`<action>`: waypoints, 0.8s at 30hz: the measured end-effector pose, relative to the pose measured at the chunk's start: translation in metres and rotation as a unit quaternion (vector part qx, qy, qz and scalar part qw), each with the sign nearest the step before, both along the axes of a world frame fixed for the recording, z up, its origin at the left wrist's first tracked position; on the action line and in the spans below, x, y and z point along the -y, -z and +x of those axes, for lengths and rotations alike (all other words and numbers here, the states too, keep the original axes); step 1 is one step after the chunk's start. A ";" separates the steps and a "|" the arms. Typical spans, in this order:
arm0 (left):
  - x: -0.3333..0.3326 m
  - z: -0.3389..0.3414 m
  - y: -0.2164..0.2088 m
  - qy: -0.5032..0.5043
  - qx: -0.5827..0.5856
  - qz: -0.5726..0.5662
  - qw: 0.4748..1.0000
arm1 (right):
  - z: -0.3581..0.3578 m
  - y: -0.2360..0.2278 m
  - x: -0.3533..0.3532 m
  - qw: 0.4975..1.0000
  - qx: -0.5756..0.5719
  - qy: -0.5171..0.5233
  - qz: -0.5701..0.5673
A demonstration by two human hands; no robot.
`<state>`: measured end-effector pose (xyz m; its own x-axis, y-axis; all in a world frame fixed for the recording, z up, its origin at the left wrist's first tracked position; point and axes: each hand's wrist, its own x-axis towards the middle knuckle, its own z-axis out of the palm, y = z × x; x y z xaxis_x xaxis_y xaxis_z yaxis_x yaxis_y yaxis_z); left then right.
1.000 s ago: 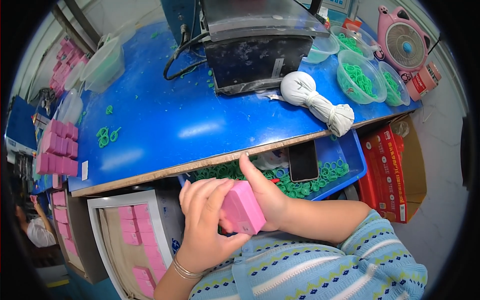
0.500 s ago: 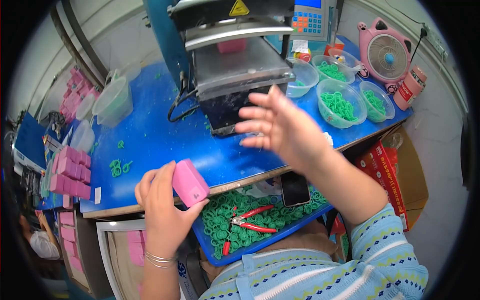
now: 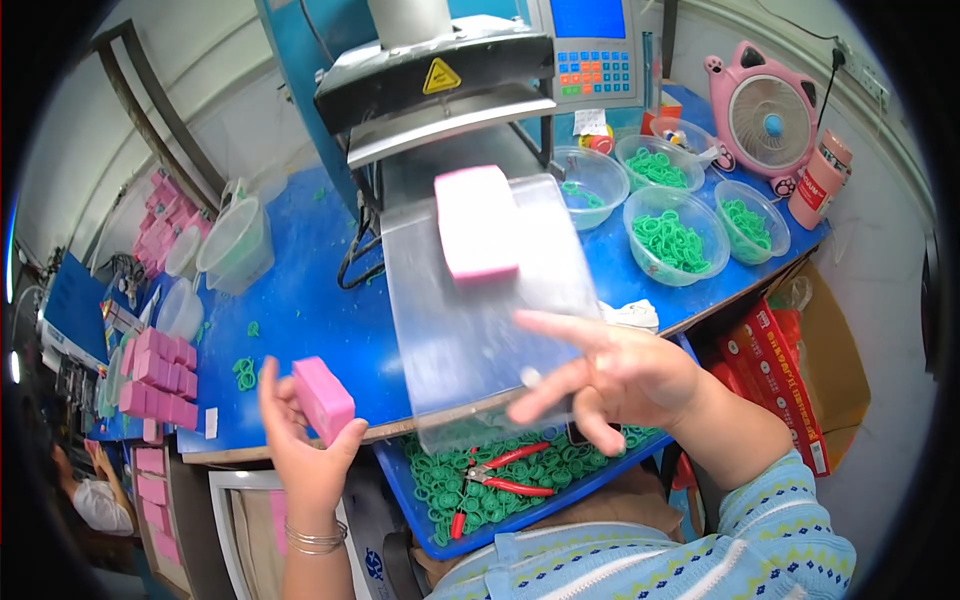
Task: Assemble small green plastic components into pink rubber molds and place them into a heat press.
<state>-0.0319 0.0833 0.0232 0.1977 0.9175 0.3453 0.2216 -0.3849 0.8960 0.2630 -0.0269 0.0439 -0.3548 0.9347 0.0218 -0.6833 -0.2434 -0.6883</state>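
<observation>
My left hand [image 3: 305, 440] is closed round a small pink block [image 3: 325, 398] near the table's front edge. My right hand [image 3: 610, 375] has its fingers spread and holds nothing. It hovers at the right side of a greyish flat plate [image 3: 490, 350], which sticks out from the press machine [image 3: 440, 90] past the table's edge. I cannot tell whether a fingertip touches the plate. A larger pink block [image 3: 478, 222] with a bright white-looking top lies on the plate's far part.
Tubs of green rings [image 3: 672, 243] stand at right, beside a pink fan [image 3: 768, 120] and a pink bottle [image 3: 822, 180]. A blue tray [image 3: 560, 500] with green rings and red-handled cutters [image 3: 510, 470] sits below the table edge. Stacked pink blocks [image 3: 158, 375] are at left; a person [image 3: 100, 500] sits beyond.
The plate has come out of the press toward me, bringing the larger pink block into full view. My right hand has moved down from the press front. My left hand keeps the small block.
</observation>
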 end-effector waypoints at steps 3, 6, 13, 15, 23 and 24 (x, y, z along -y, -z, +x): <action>0.015 0.011 -0.019 0.009 -0.025 0.169 0.985 | -0.010 -0.002 0.008 0.991 -0.005 -0.128 -0.038; 0.028 0.030 -0.028 0.128 -0.086 0.175 0.972 | -0.035 0.005 0.005 0.975 0.015 -0.193 -0.110; -0.015 0.020 -0.005 0.112 -0.125 -0.003 0.986 | -0.066 0.039 0.001 0.954 0.079 -0.261 -0.127; -0.018 0.013 -0.002 0.065 -0.132 -0.013 0.989 | -0.070 0.049 0.004 0.948 0.027 -0.281 -0.145; 0.035 0.008 -0.007 0.105 -0.280 0.329 0.896 | -0.080 0.066 0.012 0.963 0.158 -0.218 -0.003; 0.039 0.007 -0.005 0.106 -0.258 0.354 0.893 | -0.078 0.075 0.011 0.952 0.207 -0.221 0.034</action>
